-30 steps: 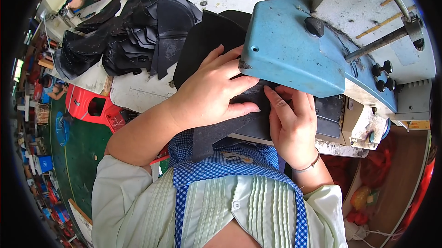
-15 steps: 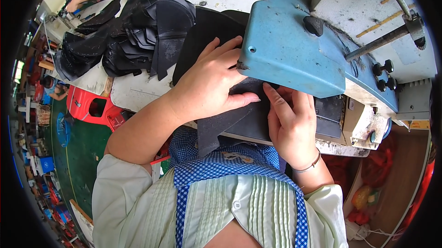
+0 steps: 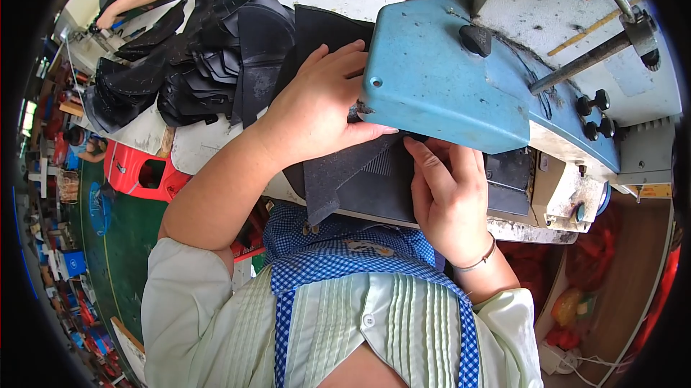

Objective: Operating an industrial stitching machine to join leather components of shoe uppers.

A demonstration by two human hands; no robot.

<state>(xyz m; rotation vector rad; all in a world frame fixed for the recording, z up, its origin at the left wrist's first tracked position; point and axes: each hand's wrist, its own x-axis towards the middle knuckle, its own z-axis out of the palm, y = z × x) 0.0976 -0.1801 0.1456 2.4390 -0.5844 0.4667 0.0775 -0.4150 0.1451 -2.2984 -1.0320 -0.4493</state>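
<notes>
Your left hand (image 3: 317, 118) lies flat and spread on a dark piece of material (image 3: 345, 172), pressing it down at the mouth of the blue machine head (image 3: 446, 78); it does not pinch anything. Your right hand (image 3: 450, 201), at four o'clock from the left, rests open-palmed on the same piece, fingers (image 3: 425, 161) extended toward the gap under the head. Neither hand is clenched — both press and steer.

The piece sits on the machine bed (image 3: 518, 229), its far edge tucked beneath the head and its near corner hanging over the bed's edge toward your blue checked apron (image 3: 338, 258).

Judgement: feeding is in hand, with the work held at the machine's working point. The next move would call for even pressure from both palms and fingertips kept clear of the gap, since the right fingertips lie very near it.

Material: the piece looks matte, thin and flexible, angular in cut, with a ribbed patch near its middle. At ten o'clock from your left hand, a heap of similar black cut pieces (image 3: 201, 64) — curved, overlapping. The head is painted metal, chipped, with black knobs (image 3: 590, 114).
</notes>
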